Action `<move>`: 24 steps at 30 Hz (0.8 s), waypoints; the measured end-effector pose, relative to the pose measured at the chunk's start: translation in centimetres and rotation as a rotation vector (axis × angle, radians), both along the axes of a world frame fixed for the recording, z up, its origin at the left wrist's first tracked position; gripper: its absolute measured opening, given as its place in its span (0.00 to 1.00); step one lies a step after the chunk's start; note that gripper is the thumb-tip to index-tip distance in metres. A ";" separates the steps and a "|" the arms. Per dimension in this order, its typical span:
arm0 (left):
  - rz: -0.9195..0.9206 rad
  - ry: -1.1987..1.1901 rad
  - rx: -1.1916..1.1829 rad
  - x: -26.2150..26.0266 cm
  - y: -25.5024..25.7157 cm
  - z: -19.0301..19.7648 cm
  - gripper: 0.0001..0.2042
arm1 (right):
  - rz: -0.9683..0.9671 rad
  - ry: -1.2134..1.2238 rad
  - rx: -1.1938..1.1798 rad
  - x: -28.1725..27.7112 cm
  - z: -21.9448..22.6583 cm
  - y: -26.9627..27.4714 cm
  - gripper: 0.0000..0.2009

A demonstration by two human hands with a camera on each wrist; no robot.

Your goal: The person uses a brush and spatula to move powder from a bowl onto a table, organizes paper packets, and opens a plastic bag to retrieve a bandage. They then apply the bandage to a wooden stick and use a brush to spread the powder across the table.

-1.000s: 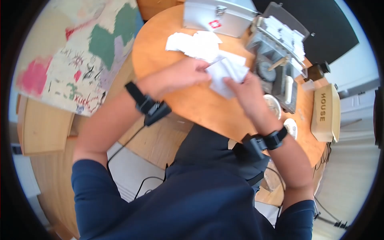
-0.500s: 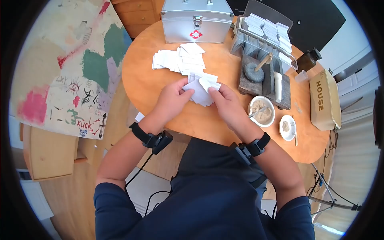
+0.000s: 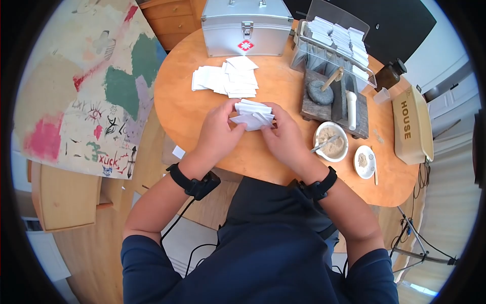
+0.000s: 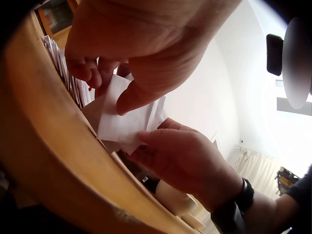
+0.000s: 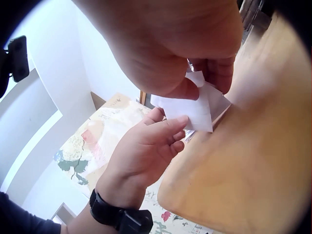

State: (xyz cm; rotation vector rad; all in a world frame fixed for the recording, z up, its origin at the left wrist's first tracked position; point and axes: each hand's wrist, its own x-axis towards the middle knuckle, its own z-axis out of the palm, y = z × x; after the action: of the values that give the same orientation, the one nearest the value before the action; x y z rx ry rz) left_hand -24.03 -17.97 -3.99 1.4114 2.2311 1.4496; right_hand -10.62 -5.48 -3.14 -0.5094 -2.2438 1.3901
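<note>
I'm at the rounded wooden table [image 3: 177, 109], where the silver first-aid case [image 3: 220, 43] stands by the far edge, left of centre. At the far right is the clear plastic box [image 3: 299, 55], lid up, full of white paper packets [image 3: 340, 39]. The cream HOUSE box [image 3: 411, 129] stands by the right edge; left of it the dark wooden tray [image 3: 315, 107] bears a round stone [image 3: 320, 92] and a white pestle [image 3: 351, 112]. Loose white packets [image 3: 225, 79] lie just before the case. Near the middle of the near edge, my left hand [image 3: 217, 129] and right hand [image 3: 287, 141] pinch a bundle of folded papers [image 3: 253, 120] from both sides, grips narrow, thumbs on its near face. Right of my hands sits the powder bowl [image 3: 331, 159], then the smaller white dish [image 3: 368, 173].
</note>
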 end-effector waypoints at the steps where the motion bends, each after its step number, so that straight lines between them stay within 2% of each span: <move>1: 0.003 0.011 0.045 0.1 0.1 -0.3 0.21 | -0.001 0.001 0.001 0.0 0.2 0.0 0.23; 3: 0.005 0.019 0.090 0.1 0.1 -0.5 0.21 | -0.033 -0.088 0.304 0.0 0.9 -0.3 0.29; 8: -0.041 -0.279 -0.121 -0.2 0.0 -0.6 0.24 | -0.009 -0.117 0.250 0.0 0.8 -0.2 0.35; 10: -0.036 -0.331 -0.067 -0.1 -0.1 -0.5 0.24 | -0.020 -0.131 0.246 -0.2 0.4 -0.1 0.36; 12: -0.034 -0.384 -0.011 0.2 -0.1 -0.1 0.24 | -0.123 -0.086 0.055 -0.2 0.0 -0.3 0.31; 16: -0.051 -0.331 -0.009 0.3 -0.1 -0.4 0.22 | -0.070 -0.078 0.166 0.1 -0.1 0.3 0.25; 18: -0.060 -0.323 -0.016 0.1 0.0 -0.7 0.21 | -0.139 -0.025 0.318 0.1 -0.4 0.4 0.18; 22: 0.001 -0.271 -0.060 -0.2 0.0 -0.7 0.19 | -0.250 -0.043 0.230 0.2 1.9 -0.3 0.15; 24: 0.019 -0.252 -0.055 -0.2 0.1 -0.7 0.19 | -0.302 -0.126 0.176 0.3 2.4 -0.4 0.10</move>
State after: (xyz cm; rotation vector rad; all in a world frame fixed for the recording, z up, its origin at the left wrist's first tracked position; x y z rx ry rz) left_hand -24.24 -17.91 -4.71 1.1240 2.1155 1.4676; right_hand -10.33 -5.85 -0.78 -0.8536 -2.2461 1.0255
